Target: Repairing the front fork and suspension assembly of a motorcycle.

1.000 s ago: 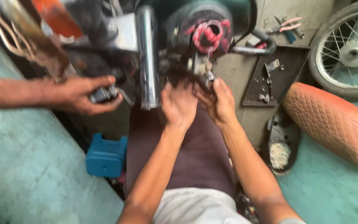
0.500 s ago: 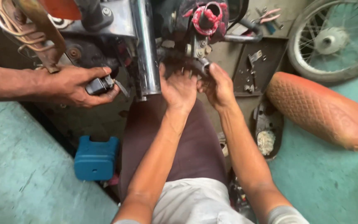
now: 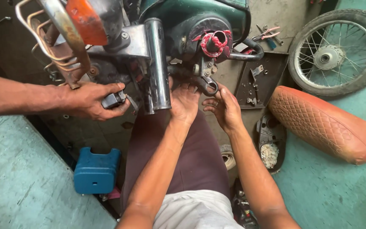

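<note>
Both hands have slid down from the red-taped hub (image 3: 215, 42) since a moment ago. The left hand (image 3: 184, 101), fingers spread and holding nothing, presses up under a dark metal bracket (image 3: 208, 85) below the hub; the right hand (image 3: 225, 108), half open, touches its looped end. One chrome tube (image 3: 157, 63) stands just left. A co-worker's hand (image 3: 90, 101) grips one black connector (image 3: 113, 100). One brown seat (image 3: 323, 125), one wheel (image 3: 337, 46) and one blue box (image 3: 96, 169) lie on the open floor.

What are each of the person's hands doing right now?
Left hand: open, fingers up against the motorcycle's underside.
Right hand: open, fingertips at a dark metal bracket.
</note>
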